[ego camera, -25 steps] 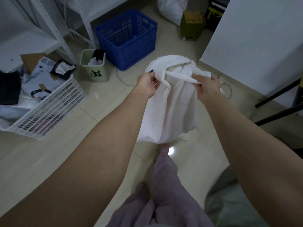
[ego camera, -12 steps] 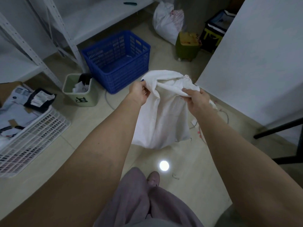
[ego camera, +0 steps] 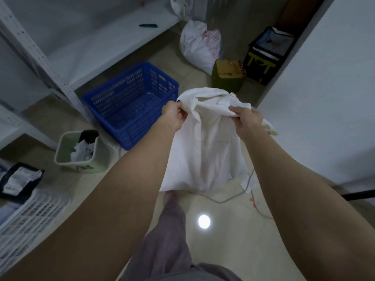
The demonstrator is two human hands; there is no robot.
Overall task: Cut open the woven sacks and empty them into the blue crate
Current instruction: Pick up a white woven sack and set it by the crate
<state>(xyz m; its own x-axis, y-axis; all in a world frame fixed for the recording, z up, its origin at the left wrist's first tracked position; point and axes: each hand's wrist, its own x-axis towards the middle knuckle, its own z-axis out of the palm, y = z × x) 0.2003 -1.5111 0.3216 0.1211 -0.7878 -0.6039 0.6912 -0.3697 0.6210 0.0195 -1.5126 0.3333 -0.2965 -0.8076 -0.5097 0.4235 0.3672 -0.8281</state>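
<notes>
Both hands clutch the bunched top of a white woven sack point(ego camera: 205, 155): the left hand point(ego camera: 174, 116) pinches one edge, the right hand point(ego camera: 246, 120) fists the other fold. It hangs limp over the floor point(ego camera: 233, 240), just right of the blue crate point(ego camera: 121, 92), not above it. Best approach, probably: swing it over the crate first, keep the mouth gathered, then tip from the bottom corners.

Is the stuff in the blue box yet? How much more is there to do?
Not yet: the blue crate looks empty. Right now the left hand and right hand grip the top of a white sack, hanging beside the crate. Left: tipping it in, then the other sack near the wall.
</notes>
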